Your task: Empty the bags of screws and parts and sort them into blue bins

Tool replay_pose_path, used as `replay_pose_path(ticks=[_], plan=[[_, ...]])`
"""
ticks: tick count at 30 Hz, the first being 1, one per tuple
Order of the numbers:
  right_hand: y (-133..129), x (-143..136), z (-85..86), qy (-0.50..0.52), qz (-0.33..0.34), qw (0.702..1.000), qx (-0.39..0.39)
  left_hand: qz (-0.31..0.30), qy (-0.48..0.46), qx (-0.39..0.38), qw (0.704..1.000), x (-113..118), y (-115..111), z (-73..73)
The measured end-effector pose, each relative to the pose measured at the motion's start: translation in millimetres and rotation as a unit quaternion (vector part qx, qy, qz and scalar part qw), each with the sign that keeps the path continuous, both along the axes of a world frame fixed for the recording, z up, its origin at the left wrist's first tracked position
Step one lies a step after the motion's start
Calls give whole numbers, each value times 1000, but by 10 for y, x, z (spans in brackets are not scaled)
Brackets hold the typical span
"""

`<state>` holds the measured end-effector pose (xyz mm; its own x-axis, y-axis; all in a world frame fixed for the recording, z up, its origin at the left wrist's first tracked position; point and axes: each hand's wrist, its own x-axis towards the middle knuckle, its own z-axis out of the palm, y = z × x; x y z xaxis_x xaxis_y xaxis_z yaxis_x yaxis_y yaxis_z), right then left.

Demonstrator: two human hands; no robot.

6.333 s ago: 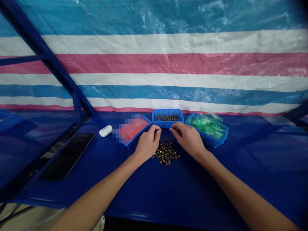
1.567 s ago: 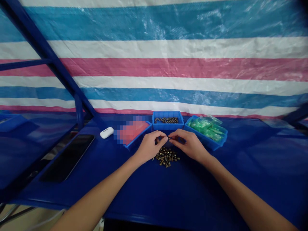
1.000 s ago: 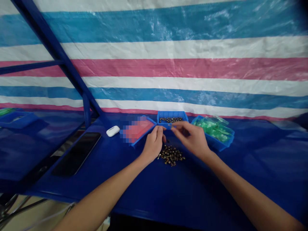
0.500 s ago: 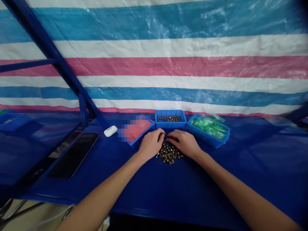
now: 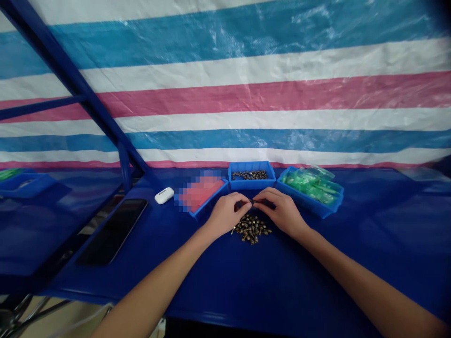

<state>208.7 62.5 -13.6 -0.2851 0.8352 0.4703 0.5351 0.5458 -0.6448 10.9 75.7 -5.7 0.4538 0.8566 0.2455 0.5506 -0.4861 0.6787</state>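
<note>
My left hand and my right hand meet fingertip to fingertip just beyond a heap of small, dark brassy screws on the blue tabletop. Both are closed in a pinch. A tiny dark piece seems to sit between the fingertips, too small to name. Behind the hands stands a blue bin with more small metal pieces in it.
Left of the hands, a blue bin holds red, partly pixelated material. The right-hand blue bin holds green plastic bags. A white earphone case and a black phone lie left. A striped sheet hangs behind.
My fingertips have come together; before, a small gap lay between the two hands. The view has tilted slightly. The screw heap looks much the same.
</note>
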Motion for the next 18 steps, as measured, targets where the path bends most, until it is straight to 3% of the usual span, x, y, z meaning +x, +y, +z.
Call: replay_pose_path(ticks=[5,10,18], plan=[[-27,-3,24,29,6,1000,5,21,-26,-22,999,21,-7,2],[-53,9,37,22,42,999,5,-4,-69,-52,996,10,11,30],[-41,1,11,-5,45,999,19,-1,-71,-64,995,9,21,-2]])
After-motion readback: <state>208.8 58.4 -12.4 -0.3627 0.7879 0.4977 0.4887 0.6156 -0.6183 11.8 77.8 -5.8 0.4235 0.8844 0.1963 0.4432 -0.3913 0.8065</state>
